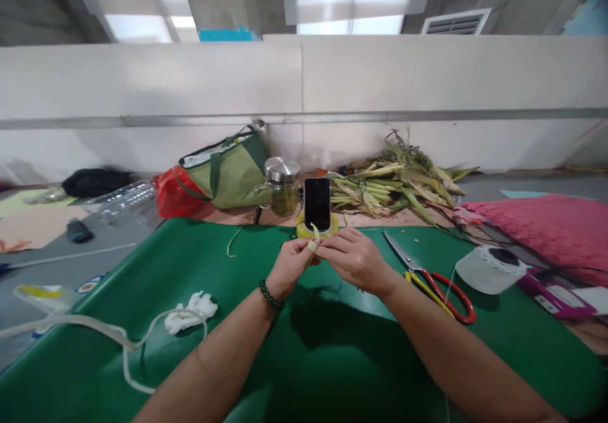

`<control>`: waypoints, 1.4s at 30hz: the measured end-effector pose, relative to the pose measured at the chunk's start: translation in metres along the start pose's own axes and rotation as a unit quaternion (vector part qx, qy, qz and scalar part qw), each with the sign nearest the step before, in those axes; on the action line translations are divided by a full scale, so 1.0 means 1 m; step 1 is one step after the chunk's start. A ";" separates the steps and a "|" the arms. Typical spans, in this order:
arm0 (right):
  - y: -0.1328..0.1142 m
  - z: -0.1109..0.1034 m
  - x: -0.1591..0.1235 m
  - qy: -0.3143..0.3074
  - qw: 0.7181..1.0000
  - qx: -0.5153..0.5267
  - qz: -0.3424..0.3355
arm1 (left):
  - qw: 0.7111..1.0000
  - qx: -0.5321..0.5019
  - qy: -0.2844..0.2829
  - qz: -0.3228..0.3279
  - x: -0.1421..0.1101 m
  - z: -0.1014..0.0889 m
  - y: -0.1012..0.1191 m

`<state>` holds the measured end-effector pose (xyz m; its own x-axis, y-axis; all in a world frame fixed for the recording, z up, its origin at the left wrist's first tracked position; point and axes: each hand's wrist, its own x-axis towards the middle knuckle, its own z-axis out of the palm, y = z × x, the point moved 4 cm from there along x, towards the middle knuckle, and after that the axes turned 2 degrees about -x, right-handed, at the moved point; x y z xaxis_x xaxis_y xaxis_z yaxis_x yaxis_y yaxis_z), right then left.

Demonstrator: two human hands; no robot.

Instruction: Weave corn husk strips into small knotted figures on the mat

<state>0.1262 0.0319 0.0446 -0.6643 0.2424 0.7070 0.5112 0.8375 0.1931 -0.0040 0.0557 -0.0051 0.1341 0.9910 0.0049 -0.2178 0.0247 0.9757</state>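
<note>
My left hand is closed, pinching a short pale yellow-green strip that looks like leaf or husk. One end of the strip sticks up above the fingertips. My right hand meets the left one at the strip, its fingers pressed together against it. Both hands are raised over the green mat. Just behind them a black-screened phone stands upright against a yellow tape roll. How the strip is folded inside the fingers is hidden.
Scissors with red handles and a yellow-handled tool lie right, near a white thread spool. Behind are a glass mug, a green bag and a heap of husks and stalks. A white cord and crumpled tissue lie left.
</note>
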 end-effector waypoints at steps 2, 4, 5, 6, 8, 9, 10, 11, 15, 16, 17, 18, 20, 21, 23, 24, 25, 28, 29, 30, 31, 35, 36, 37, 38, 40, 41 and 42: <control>0.001 0.001 -0.001 0.001 1.000 0.002 0.000 | 1.000 0.009 -0.008 0.004 0.000 0.000 0.003; 0.003 0.001 -0.002 0.000 1.000 0.005 -0.001 | 1.000 0.013 -0.017 0.004 -0.001 0.001 0.004; 0.003 0.002 -0.002 -0.002 1.000 0.007 0.000 | 1.000 0.012 -0.022 0.002 -0.002 0.001 0.005; 0.004 0.002 -0.002 -0.004 1.000 0.010 0.002 | 1.000 0.007 -0.028 -0.003 -0.002 0.001 0.004; 0.005 0.003 -0.003 -0.006 1.000 0.019 0.007 | 0.999 -0.016 -0.029 -0.010 -0.004 -0.001 0.004; 0.006 0.003 -0.003 -0.006 1.000 0.026 0.007 | 0.999 -0.026 -0.029 -0.011 -0.004 -0.001 0.003; 0.006 0.003 -0.003 -0.004 0.999 0.034 0.005 | 0.999 -0.027 -0.030 -0.008 -0.005 -0.002 0.003; 0.006 0.002 -0.003 -0.002 0.999 0.042 0.002 | 0.999 -0.021 -0.031 -0.002 -0.005 -0.002 0.003; 0.007 0.001 -0.004 -0.001 0.998 0.066 -0.004 | 0.999 0.036 -0.017 0.034 -0.004 -0.003 0.005; 0.008 0.000 -0.004 0.001 0.996 0.085 0.003 | 0.998 0.048 -0.007 0.045 -0.003 -0.004 0.006; 0.009 -0.001 -0.004 0.006 0.993 0.114 0.020 | 0.996 0.064 0.000 0.057 -0.003 -0.004 0.007; 0.011 -0.003 -0.004 0.012 0.987 0.150 0.049 | 0.994 0.083 0.005 0.072 -0.003 -0.004 0.009; 0.019 -0.003 -0.005 0.023 0.966 0.214 0.142 | 0.987 0.127 0.011 0.101 -0.004 -0.003 0.013; 0.023 -0.001 -0.007 0.015 0.951 0.234 0.200 | 0.982 0.149 0.011 0.113 -0.005 -0.002 0.015; 0.030 0.008 -0.012 -0.041 0.914 0.258 0.310 | 0.973 0.188 0.011 0.133 -0.007 -0.001 0.017; 0.032 0.013 -0.014 -0.078 0.893 0.270 0.351 | 0.968 0.204 0.013 0.143 -0.007 0.000 0.018; 0.033 0.019 -0.017 -0.114 0.873 0.285 0.379 | 0.964 0.219 0.014 0.152 -0.008 0.000 0.018; 0.033 0.030 -0.020 -0.169 0.833 0.343 0.400 | 0.957 0.234 0.022 0.167 -0.009 0.000 0.019; 0.033 0.030 -0.019 -0.169 0.827 0.361 0.396 | 0.959 0.231 0.024 0.165 -0.009 -0.001 0.019; 0.034 0.029 -0.018 -0.161 0.826 0.370 0.394 | 0.961 0.225 0.025 0.161 -0.008 -0.001 0.019; 0.035 0.027 -0.017 -0.149 0.829 0.368 0.394 | 0.963 0.219 0.024 0.157 -0.008 -0.002 0.019; 0.037 0.020 -0.015 -0.130 0.851 0.323 0.394 | 0.973 0.184 0.024 0.139 -0.006 -0.004 0.016; 0.037 0.019 -0.015 -0.134 0.853 0.322 0.389 | 0.975 0.176 0.021 0.134 -0.005 -0.004 0.015; 0.037 0.019 -0.015 -0.133 0.854 0.323 0.387 | 0.977 0.169 0.016 0.129 -0.005 -0.004 0.014; 0.038 0.019 -0.015 -0.129 0.854 0.323 0.387 | 0.978 0.167 0.013 0.126 -0.005 -0.003 0.014; 0.041 0.019 -0.016 -0.114 0.857 0.317 0.391 | 0.976 0.180 0.011 0.126 -0.005 -0.003 0.014; 0.042 0.018 -0.017 -0.106 0.856 0.313 0.397 | 0.973 0.192 0.014 0.131 -0.006 -0.003 0.014; 0.043 0.019 -0.018 -0.098 0.854 0.311 0.405 | 0.969 0.205 0.019 0.138 -0.006 -0.002 0.016</control>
<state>0.1501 0.0728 0.0276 -0.3395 0.8924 0.2972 0.4981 0.4386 -0.7480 -0.0105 0.0501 0.0096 0.0884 0.9566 0.2778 0.1625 -0.2890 0.9434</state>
